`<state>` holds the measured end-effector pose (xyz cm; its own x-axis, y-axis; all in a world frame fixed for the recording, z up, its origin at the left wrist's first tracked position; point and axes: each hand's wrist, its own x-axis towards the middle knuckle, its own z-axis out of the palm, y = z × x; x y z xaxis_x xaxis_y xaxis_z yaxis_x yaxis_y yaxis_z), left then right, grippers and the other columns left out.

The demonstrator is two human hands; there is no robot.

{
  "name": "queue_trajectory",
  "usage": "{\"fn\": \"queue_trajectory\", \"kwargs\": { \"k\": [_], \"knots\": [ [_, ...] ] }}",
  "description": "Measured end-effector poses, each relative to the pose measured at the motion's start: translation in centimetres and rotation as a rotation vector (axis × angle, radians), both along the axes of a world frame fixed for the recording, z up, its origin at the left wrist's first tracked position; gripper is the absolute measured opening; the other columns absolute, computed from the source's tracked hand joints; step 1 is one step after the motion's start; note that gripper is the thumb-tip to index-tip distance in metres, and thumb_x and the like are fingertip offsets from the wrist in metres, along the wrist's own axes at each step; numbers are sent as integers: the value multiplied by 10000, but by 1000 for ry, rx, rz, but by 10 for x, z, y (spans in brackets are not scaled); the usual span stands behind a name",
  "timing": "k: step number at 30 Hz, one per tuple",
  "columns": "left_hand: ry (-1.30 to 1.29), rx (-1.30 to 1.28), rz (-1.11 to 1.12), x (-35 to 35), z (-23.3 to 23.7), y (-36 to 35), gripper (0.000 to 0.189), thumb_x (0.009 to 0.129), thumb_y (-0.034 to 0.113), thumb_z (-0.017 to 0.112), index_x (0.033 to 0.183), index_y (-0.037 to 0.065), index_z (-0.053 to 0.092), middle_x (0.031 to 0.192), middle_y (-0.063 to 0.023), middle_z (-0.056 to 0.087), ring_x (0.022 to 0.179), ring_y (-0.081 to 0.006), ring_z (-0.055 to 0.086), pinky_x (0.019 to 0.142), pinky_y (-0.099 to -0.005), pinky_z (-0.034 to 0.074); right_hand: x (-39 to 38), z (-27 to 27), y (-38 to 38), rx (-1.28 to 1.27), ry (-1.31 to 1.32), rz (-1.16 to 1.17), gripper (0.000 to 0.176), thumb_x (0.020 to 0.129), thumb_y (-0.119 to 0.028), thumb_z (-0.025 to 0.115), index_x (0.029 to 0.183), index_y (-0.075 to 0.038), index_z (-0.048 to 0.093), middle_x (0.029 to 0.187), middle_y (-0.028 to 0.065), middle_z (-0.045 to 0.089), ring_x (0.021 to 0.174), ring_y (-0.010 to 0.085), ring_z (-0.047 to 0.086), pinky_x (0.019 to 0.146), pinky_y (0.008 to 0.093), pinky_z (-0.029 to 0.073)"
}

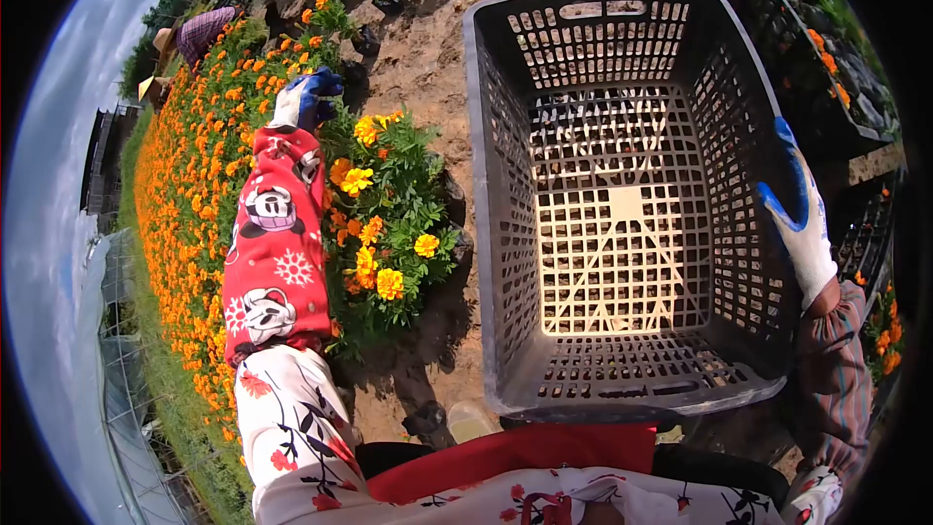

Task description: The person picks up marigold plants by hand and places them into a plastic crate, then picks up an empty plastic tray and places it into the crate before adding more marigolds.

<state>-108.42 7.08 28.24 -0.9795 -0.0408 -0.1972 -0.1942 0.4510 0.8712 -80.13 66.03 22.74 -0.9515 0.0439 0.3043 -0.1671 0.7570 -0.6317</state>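
My left hand [309,99], in a white and blue glove, reaches out over the marigolds at the left. Its fingers curl downward among the leaves, and what they hold, if anything, is hidden. Close by stands a group of potted marigolds [389,224] with yellow and orange blooms. A black slatted plastic crate [622,403] is in front of me, with nothing inside it. My right hand [805,219], gloved alike, grips the crate's right rim, the thumb inside the wall and the other fingers along or outside the rim.
A long bed of orange marigolds [185,204] runs down the left side. Bare soil [428,68] lies between the plants and the crate. More dark crates [807,87] stand at the right. A person in a checked top [204,34] bends among flowers farther off.
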Motion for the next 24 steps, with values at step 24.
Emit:
{"fn": "queue_trajectory", "kwargs": {
  "k": [24],
  "knots": [
    [433, -507, 337, -33, -32, -99, 168, 882, 249, 581, 843, 92, 626, 698, -16, 598, 562, -96, 504, 534, -250, 409, 0, 0, 2, -49, -75, -8, 570, 846, -81, 583, 1361, -3, 353, 1434, 113, 337, 1306, 193, 329, 1072, 320, 255]
  ]
}}
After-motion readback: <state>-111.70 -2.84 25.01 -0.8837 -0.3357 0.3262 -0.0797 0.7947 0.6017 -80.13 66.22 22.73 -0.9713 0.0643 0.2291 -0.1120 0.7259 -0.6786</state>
